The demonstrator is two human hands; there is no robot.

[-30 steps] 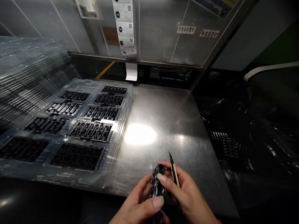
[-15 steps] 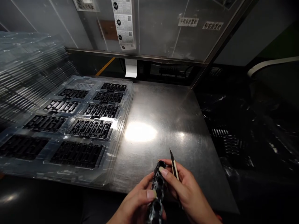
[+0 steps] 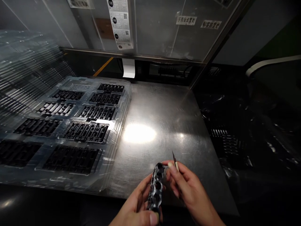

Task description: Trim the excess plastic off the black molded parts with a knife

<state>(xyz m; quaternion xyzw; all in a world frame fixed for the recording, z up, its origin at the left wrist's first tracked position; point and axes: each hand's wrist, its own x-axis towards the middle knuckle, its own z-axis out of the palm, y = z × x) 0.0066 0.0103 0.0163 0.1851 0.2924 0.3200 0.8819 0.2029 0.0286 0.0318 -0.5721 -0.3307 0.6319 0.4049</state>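
- Left hand (image 3: 138, 205) grips the black part (image 3: 155, 190) edgewise, thumb at its near end; the part sits low in view, above the table's (image 3: 160, 116) near edge.
- Right hand (image 3: 188, 191) pinches a thin blade (image 3: 174, 158), tip up, and its fingertips touch the part's far end.
- Risk: the blade tip stands just beside the left fingers; a slip along the glossy part could cut them.
- Risk: the part is held over the table edge; a loose grip would likely drop it to the dark floor.
- Risk: glare and dim light may hide burrs or gouges on the part.
- Risk: the filled tray (image 3: 68, 125) lies well apart to the left; a long reach with the blade in hand could scratch the parts in it.
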